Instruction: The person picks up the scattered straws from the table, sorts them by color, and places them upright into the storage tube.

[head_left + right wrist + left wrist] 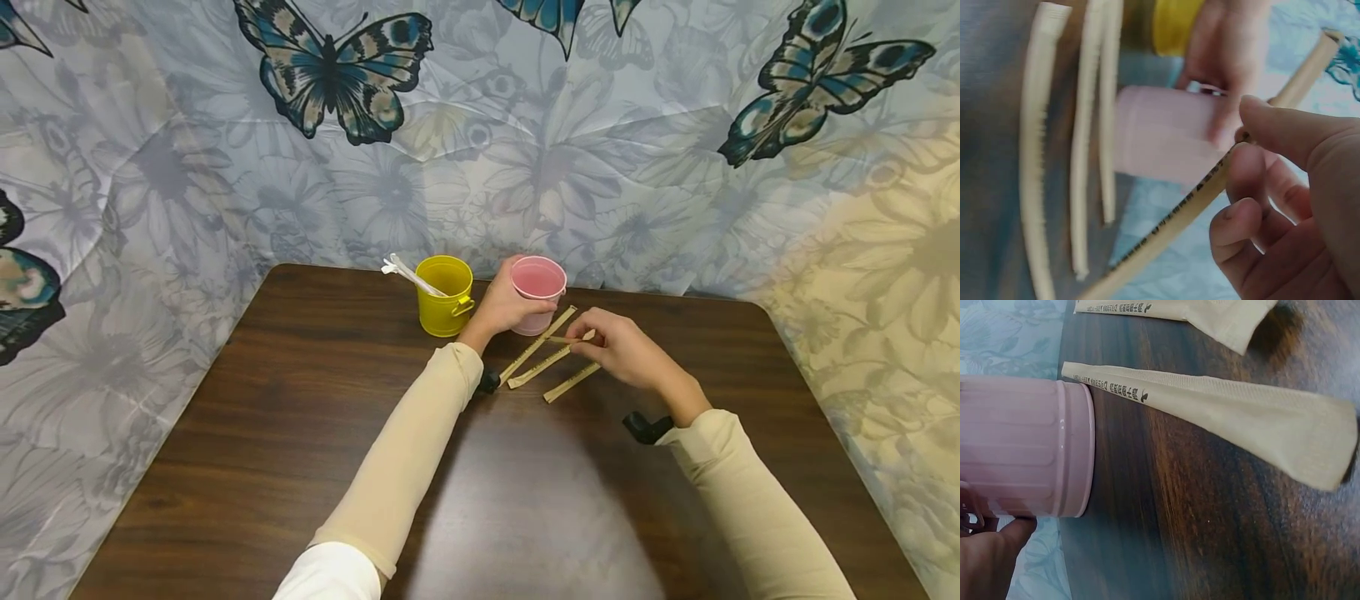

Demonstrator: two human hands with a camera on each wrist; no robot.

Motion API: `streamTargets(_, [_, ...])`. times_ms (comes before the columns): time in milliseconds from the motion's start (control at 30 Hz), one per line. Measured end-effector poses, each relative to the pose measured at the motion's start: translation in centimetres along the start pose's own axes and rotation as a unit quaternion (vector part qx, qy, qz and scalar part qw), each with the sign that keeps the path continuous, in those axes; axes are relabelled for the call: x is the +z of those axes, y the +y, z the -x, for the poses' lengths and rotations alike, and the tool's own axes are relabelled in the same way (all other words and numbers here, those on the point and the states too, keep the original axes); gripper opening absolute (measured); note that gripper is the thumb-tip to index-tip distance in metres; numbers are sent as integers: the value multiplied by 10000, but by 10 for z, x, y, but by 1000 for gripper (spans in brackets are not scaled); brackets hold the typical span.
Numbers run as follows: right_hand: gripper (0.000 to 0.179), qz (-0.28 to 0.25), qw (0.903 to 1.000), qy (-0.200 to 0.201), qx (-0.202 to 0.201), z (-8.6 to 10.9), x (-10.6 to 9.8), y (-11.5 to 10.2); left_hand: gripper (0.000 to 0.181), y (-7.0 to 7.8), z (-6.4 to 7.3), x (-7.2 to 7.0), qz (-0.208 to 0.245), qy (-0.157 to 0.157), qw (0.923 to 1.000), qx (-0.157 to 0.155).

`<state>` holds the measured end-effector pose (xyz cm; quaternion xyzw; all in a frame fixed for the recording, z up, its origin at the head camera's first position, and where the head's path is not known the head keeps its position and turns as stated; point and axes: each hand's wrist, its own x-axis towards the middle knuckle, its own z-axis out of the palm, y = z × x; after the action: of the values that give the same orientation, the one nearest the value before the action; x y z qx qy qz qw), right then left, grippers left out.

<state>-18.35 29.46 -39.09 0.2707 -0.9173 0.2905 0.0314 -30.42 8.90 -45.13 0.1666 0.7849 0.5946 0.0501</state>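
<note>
at the table's [247,450] twelve o'clock, left hand [501,308] grips pink bucket [537,283] | right hand [617,346], at bucket's four, pinches wrapped stick [1179,222] | three other sticks [538,367] lie around bucket's six | risk: off-angle tip could catch bucket, slip fingertip hold

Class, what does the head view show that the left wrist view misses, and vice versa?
Only the head view: the yellow bucket, the white sticks in it, the right hand pinching a packet, and the open top of the pink bucket.

Only the left wrist view: distinct printed characters on paper packets and ribs down the pink bucket's side.

Both: pink bucket, left hand, paper packets, brown table.
</note>
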Motion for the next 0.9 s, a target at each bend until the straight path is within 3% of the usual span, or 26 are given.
streamTargets(233, [16,46,9980,625,42,-10,-32,-13,103,1,1,9,72,-259,9996,71])
streamTargets(467, [18,88,9935,1136,-53,-41,-57,-35,104,0,0,4,75,-258,9996,84])
streamTargets(700, [18,-344,9885,1435,-329,-76,-62,-52,102,0,-1,-3,116,-262,9995,98])
streamTargets(900, [16,-678,9872,1413,-307,-101,-54,-62,101,-1,1,-5,233,-205,9995,96])
